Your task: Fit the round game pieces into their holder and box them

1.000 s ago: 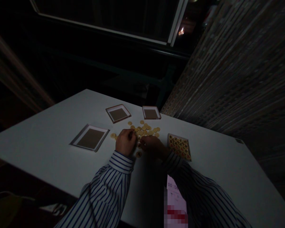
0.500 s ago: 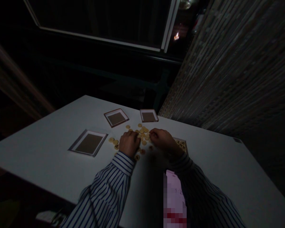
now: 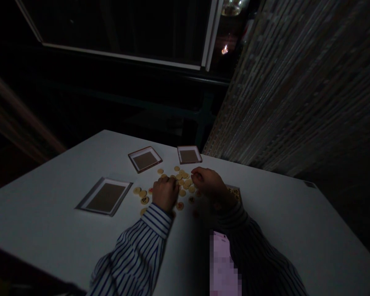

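Pale round Chinese chess pieces (image 3: 182,192) lie loosely on the white table, some bearing dark or red marks. My left hand (image 3: 165,193) rests among them, its fingers curled downward and the fingertips hidden, so what it holds does not show. My right hand (image 3: 209,181) is just right of the pile, fingers bent into a pinch near the outermost pieces; anything between them cannot be made out. Behind the right wrist, partly covered, sits a box of pieces (image 3: 236,192) with marked faces up.
A shallow open tray (image 3: 111,212) is at the left; two smaller ones, a left tray (image 3: 137,169) and a right tray (image 3: 200,160), stand behind the pile. A lit phone (image 3: 223,263) lies by my right forearm. A string curtain (image 3: 265,102) hangs beyond the table (image 3: 283,213).
The view has shifted slightly, moving the trays left and down. My left hand has moved a little among the pieces, uncovering some marked ones between the hands. The right hand stays pinched by the pile.
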Motion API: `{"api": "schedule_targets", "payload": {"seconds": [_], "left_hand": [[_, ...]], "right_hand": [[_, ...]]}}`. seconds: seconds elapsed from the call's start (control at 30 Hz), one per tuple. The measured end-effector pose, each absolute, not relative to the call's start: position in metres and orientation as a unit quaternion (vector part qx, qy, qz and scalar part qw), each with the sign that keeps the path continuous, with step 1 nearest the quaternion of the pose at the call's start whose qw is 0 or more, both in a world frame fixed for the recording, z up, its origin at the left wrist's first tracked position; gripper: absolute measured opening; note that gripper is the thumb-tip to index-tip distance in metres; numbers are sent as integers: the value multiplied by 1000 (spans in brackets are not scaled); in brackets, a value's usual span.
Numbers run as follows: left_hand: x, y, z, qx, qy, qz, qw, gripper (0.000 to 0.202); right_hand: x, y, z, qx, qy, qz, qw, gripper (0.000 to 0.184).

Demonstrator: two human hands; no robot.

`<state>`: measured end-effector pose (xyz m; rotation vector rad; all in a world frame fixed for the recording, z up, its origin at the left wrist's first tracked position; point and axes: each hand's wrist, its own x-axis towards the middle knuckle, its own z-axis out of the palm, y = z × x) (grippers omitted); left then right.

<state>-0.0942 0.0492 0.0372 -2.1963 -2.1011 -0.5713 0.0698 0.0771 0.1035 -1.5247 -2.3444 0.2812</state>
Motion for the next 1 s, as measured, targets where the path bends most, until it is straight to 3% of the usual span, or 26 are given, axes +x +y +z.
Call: {"api": "schedule_targets", "payload": {"seconds": [0.13,0.23,0.5,0.6,1.0], "left_hand": [[-96,49,38,-707,-669,-228,-8,27],[-99,50,39,-685,-645,-328,-88,27],[-99,50,44,-407,-513,-568,-497,38],[-98,48,49,-303,-438,-605,-592,39],[-99,44,56,-249,-387,-569,-682,22]], "right_hand": [[72,80,104,-537,-819,101,175,25],[75,81,105,-533,-819,98,188,24],[81,81,101,-496,-839,48,219,23],[80,80,101,-479,-847,45,225,22],[75,76,99,-398,-888,80,215,25]]}}
